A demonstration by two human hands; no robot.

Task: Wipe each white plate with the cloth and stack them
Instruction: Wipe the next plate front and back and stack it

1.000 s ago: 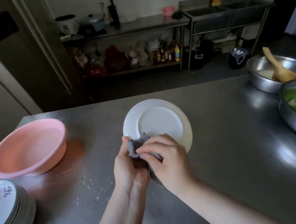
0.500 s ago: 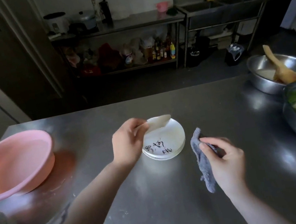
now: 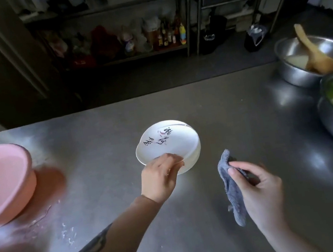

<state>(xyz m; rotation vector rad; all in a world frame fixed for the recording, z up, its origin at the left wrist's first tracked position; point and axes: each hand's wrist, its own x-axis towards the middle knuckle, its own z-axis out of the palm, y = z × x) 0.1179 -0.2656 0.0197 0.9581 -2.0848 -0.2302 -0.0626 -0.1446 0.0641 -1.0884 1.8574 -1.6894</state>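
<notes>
The right hand [image 3: 260, 189] is pinching the grey terry cloth [image 3: 232, 189] between thumb and curled fingers; the cloth is hanging limp above the brushed steel table [image 3: 213, 107]. The left hand [image 3: 158, 178] is gripping the near rim of the top white plate [image 3: 166, 143], which is sitting tilted on the low stack of plates [image 3: 190, 161]. The plate is glossy and round and is bearing black brush-style characters, not legible here.

Black brush-written characters, with a faint pink mark among them, are seen on the top white plate [image 3: 165, 142]; they cannot be read.
</notes>
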